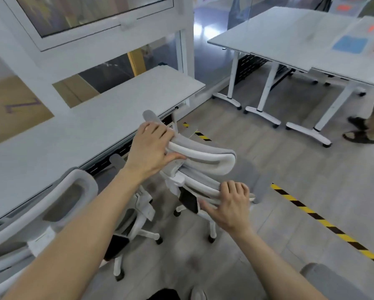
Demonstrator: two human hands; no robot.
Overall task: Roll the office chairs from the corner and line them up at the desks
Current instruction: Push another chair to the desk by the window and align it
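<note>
A grey-and-white office chair (205,161) stands on its castors just off the long white desk (95,126) by the window. My left hand (151,148) grips the chair's padded headrest at its left end. My right hand (231,204) holds the top rim of the backrest lower down. A second chair of the same kind (69,198) stands to the left, its back near the desk edge.
Several white desks on castored legs (290,40) stand at the back right. Black-and-yellow floor tape (324,221) runs diagonally across the grey floor. A person's legs in sandals (363,131) are at the right edge. A grey chair part (324,278) shows bottom right.
</note>
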